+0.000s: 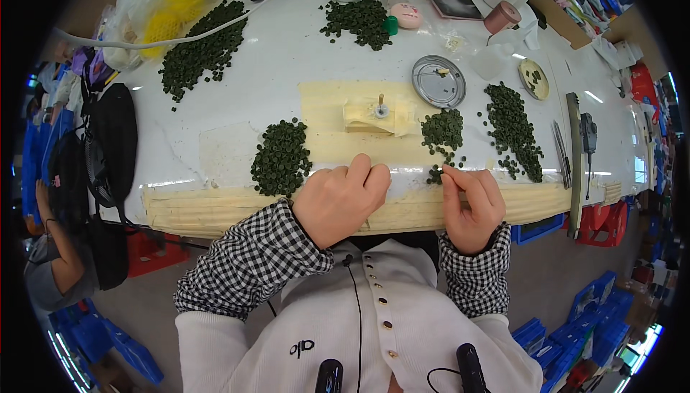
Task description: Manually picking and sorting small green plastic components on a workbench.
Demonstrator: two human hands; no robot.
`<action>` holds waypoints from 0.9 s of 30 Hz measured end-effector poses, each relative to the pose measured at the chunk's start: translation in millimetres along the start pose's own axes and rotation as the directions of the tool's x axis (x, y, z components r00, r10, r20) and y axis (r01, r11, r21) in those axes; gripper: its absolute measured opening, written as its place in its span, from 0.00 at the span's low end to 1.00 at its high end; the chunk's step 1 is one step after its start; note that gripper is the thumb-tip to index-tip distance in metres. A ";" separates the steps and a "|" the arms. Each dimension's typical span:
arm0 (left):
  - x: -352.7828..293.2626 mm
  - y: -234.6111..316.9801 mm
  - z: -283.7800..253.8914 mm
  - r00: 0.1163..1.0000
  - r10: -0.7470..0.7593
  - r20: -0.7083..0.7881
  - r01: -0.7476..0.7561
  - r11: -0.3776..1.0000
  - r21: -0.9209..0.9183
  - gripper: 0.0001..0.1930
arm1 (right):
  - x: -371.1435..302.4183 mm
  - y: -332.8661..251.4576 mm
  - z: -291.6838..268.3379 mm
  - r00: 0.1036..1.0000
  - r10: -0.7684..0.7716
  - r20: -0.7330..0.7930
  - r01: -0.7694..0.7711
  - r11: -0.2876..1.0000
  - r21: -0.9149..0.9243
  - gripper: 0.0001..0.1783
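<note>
My left hand (pixel 341 199) is closed above the padded table edge, thumb and fingers bent together; whatever it may hold is hidden. To its left lies a pile of small dark green ring-like parts (pixel 281 158). My right hand (pixel 472 206) is pinched, thumb and index tips together beside a few loose green parts (pixel 435 175). Anything between those fingertips is too small to make out. Just beyond it sits a smaller heap of green parts (pixel 443 129). Between and beyond my hands, a tape-wrapped block (pixel 370 125) with an upright metal pin (pixel 381 104) stands on yellow tape (pixel 323 116).
More green piles (pixel 512 127) lie at the right and along the far side. A round metal dish (pixel 439 81), a small cream dish (pixel 533 79), tweezers (pixel 561 154) and a thread spool (pixel 502 17) stand right. A white cable (pixel 144 46) crosses far left, near a black bag (pixel 115 148).
</note>
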State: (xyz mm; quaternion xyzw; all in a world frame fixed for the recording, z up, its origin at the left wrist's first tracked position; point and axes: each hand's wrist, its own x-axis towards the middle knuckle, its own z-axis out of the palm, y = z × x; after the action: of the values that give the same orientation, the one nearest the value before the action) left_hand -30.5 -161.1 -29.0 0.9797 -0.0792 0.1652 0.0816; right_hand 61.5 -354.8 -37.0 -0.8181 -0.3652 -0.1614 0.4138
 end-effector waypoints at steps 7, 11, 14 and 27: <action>-2.9 -9.8 -1.1 1.000 -0.017 0.011 0.017 0.999 -0.032 0.10 | 0.3 0.2 0.3 1.000 0.001 -0.011 0.000 1.000 0.003 0.09; -3.5 -4.5 -0.2 0.999 -0.042 0.018 0.043 0.998 -0.054 0.10 | -0.6 1.6 1.2 1.000 0.005 -0.017 -0.005 1.000 0.015 0.09; -2.1 -0.9 -2.6 0.999 -0.050 0.019 0.051 0.996 -0.074 0.11 | -0.4 2.0 0.0 1.000 0.006 -0.016 -0.006 1.000 0.011 0.10; -1.7 -2.2 -8.8 0.997 0.033 0.074 -0.020 0.984 -0.175 0.21 | 13.8 0.1 -6.2 0.980 -0.084 0.178 0.102 0.990 -0.093 0.15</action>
State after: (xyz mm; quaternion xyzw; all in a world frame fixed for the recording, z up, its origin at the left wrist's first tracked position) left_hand -34.4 -157.1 -21.7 0.9733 -0.1094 0.1211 0.1615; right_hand 71.1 -353.4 -25.4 -0.8311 -0.4290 -0.1272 0.3303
